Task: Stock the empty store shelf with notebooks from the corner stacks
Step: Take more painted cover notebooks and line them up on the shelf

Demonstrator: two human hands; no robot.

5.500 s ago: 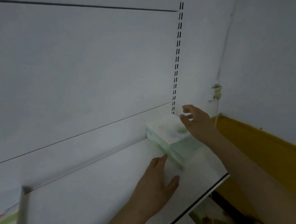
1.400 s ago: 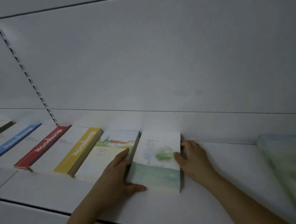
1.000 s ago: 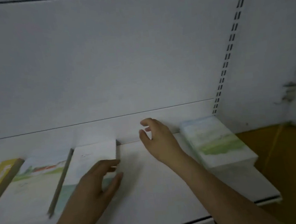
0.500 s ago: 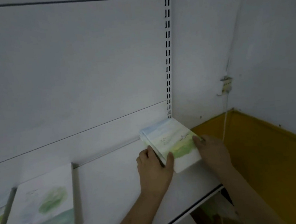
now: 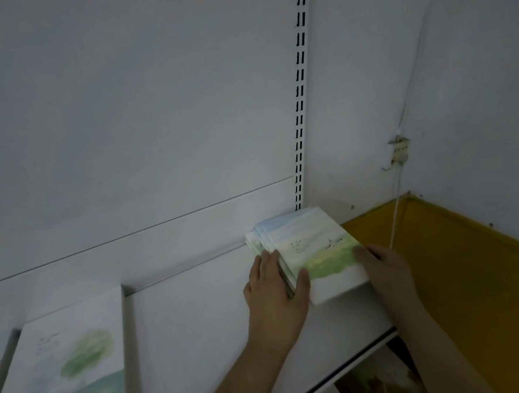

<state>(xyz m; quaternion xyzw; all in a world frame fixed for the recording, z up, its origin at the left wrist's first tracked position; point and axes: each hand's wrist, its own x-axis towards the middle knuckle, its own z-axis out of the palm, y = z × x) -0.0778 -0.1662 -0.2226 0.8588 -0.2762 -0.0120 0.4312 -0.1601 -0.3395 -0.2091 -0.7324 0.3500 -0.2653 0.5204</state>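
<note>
Head view, left hand (image 5: 274,293) and right hand (image 5: 382,267) gripping notebook stack (image 5: 314,248) sides

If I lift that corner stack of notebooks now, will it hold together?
Probably not fully: the corner stack is already fanned at its left edge, so smooth covers likely slide. Thin notebooks may sag. Left hand and right hand bracketing both sides should help.

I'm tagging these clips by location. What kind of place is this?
Probably a shop aisle being stocked: a white retail shelf with a slotted upright on its back panel, a stack of notebooks in the corner, and another notebook stack laid out facing forward.
</note>
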